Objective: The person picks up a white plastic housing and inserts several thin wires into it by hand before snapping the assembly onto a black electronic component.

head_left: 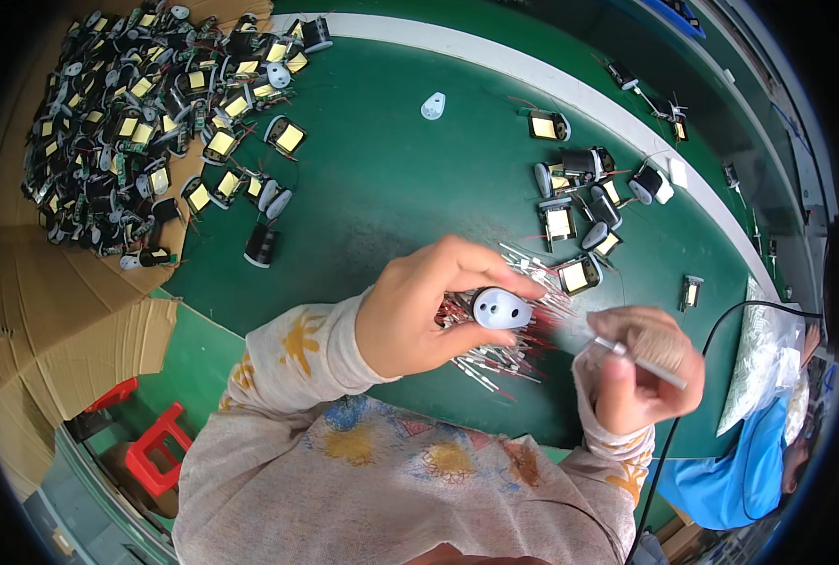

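My left hand (pixel 418 306) is closed round a small part with a pale grey-blue teardrop-shaped end cap (pixel 502 309); the cap faces up and shows dark holes. The rest of that part is hidden inside the grip. Off to its right, my right hand (pixel 647 377) is closed on a slim silver-grey stick-shaped tool (pixel 662 373). Motion smears the fingertips there, and the tool's exact kind does not show. Below the left hand lies a loose heap of thin red and white wires (pixel 485 363) with pale ends.
Several black housings with yellow pads (pixel 578 275) lie right of centre on the green table (pixel 372 141). A cardboard box (pixel 71 264) at left holds a big heap of similar units (pixel 128 132). One loose cap (pixel 433 105) lies farther back. A black cable (pixel 711 330) curves along the right.
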The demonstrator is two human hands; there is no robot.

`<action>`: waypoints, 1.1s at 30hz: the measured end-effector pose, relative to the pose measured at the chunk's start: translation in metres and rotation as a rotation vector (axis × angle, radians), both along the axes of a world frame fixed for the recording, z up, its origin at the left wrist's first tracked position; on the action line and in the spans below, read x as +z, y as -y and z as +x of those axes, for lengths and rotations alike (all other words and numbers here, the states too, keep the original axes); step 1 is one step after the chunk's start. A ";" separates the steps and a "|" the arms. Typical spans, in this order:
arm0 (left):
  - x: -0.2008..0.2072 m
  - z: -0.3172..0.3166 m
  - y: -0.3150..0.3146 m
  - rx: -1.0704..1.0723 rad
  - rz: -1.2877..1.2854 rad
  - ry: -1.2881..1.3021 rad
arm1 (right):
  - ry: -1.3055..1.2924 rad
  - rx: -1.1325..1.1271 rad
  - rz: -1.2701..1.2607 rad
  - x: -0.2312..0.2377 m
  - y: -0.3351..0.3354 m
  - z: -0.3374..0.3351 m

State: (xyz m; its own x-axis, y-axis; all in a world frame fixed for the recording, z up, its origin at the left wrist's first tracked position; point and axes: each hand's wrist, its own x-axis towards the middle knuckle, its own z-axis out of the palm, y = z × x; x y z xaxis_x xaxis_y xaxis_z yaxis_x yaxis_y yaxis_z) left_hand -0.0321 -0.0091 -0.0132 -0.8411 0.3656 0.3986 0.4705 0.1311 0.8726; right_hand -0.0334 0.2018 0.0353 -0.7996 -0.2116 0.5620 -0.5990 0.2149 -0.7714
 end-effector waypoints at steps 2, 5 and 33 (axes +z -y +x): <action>-0.007 -0.001 0.001 -0.010 0.028 -0.135 | -0.126 0.073 0.096 0.003 0.002 0.001; -0.005 0.002 -0.001 0.029 0.020 -0.162 | -0.212 0.156 0.156 0.006 0.002 0.000; -0.002 0.002 -0.004 0.131 -0.048 -0.268 | -0.476 0.171 0.325 0.001 0.001 0.004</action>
State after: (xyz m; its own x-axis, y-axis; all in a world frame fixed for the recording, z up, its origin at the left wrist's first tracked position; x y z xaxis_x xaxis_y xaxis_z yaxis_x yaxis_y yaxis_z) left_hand -0.0300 -0.0050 -0.0151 -0.7497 0.2847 0.5974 0.6593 0.2440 0.7111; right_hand -0.0294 0.2005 0.0359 -0.4149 -0.5364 0.7349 -0.9096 0.2646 -0.3203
